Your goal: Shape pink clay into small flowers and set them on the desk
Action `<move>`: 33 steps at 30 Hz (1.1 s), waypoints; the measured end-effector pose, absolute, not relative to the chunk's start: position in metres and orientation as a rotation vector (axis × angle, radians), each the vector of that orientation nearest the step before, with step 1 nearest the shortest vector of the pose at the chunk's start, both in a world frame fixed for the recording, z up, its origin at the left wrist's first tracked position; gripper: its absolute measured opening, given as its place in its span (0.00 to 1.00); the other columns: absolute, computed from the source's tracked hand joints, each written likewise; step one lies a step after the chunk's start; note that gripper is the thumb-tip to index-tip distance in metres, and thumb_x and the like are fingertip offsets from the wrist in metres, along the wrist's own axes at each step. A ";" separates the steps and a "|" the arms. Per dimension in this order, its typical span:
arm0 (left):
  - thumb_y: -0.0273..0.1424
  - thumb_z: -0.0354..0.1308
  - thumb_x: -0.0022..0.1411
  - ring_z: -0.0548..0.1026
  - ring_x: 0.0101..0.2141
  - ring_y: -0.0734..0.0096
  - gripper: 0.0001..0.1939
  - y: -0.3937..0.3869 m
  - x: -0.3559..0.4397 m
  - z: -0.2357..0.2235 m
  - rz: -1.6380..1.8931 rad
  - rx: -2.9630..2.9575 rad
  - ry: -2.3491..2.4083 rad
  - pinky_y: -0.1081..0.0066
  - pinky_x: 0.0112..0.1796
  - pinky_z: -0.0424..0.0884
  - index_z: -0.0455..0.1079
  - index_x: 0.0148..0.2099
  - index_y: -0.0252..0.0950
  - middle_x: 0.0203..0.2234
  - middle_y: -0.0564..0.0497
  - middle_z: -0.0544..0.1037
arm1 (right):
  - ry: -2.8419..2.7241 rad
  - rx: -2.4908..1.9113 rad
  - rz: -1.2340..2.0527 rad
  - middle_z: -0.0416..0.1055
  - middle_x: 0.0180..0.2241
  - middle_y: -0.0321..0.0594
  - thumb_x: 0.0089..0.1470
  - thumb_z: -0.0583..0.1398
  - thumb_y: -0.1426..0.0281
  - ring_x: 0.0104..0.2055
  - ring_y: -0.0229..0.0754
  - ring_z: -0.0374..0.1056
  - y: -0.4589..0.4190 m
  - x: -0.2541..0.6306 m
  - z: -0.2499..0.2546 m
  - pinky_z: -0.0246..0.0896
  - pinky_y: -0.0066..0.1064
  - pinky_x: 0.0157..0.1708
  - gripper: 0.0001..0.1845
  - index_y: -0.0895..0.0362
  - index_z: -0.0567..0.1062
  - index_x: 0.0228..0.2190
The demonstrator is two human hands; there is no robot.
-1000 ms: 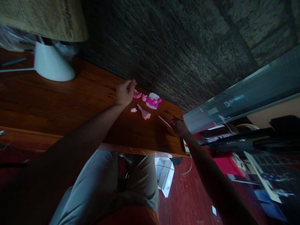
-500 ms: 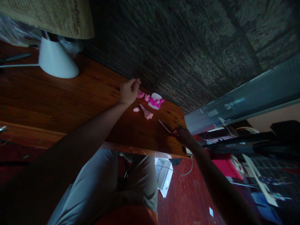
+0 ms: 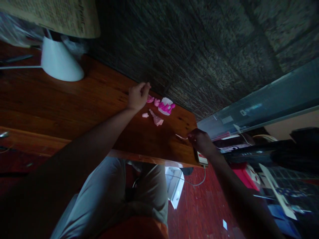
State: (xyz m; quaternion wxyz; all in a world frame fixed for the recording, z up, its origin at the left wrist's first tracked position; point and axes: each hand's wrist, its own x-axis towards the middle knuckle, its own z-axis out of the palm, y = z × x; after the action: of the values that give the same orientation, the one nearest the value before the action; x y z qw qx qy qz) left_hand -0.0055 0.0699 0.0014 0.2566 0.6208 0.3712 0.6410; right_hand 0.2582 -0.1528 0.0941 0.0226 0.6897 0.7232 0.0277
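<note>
My left hand (image 3: 138,97) is raised over the back of the desk, its thumb and fingers pinched together; what they hold, if anything, I cannot make out. Just right of it lie bright pink clay-like lumps (image 3: 150,99) and a smaller pink lump (image 3: 157,102). A white piece (image 3: 166,100) carries magenta clay-like shapes (image 3: 164,108). Closer to me are a pale pink tapered piece (image 3: 157,119) and a small pale lump (image 3: 145,115). Near the desk's right end my right hand (image 3: 199,141) is closed on a thin pale strip (image 3: 181,136), which points left.
A white lamp base (image 3: 61,61) with a newsprint-patterned shade (image 3: 54,16) stands on the wooden desk (image 3: 94,89) at the left. Behind rises a dark brick-patterned wall (image 3: 199,49). A white device with a cable (image 3: 202,158) sits at the right front corner. A white box (image 3: 175,186) lies below.
My right hand has moved slightly right, and the thin strip has turned flatter and shows shorter. My left hand stays almost in place. The device at the corner shows more.
</note>
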 end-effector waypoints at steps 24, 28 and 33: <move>0.43 0.49 0.74 0.76 0.27 0.70 0.20 0.069 -0.004 0.001 1.743 1.704 0.982 0.71 0.36 0.71 0.75 0.39 0.35 0.20 0.53 0.73 | 2.432 2.887 -0.590 0.83 0.32 0.41 0.57 0.63 0.56 0.34 0.45 0.79 -0.149 0.280 0.041 0.74 0.35 0.38 0.15 0.54 0.80 0.38; 0.42 0.49 0.74 0.76 0.25 0.71 0.20 0.070 -0.004 -0.001 1.740 1.711 0.992 0.71 0.34 0.71 0.75 0.39 0.35 0.19 0.54 0.72 | 2.386 2.608 -0.195 0.84 0.35 0.44 0.62 0.59 0.62 0.37 0.46 0.79 -0.160 0.280 0.032 0.71 0.33 0.36 0.14 0.52 0.84 0.33; 0.42 0.50 0.74 0.75 0.24 0.71 0.19 0.071 -0.004 -0.002 1.721 1.735 1.002 0.71 0.33 0.70 0.75 0.39 0.35 0.19 0.54 0.72 | 2.381 2.460 0.020 0.83 0.34 0.45 0.61 0.60 0.61 0.33 0.44 0.78 -0.163 0.275 0.029 0.70 0.31 0.34 0.14 0.54 0.84 0.35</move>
State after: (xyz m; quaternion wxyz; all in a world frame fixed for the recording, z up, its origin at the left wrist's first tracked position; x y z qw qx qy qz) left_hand -0.0040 0.0705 -0.0019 0.2476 0.6365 0.3675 0.6313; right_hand 0.2754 -0.1630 0.0294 -0.1405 0.7115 0.6885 0.0058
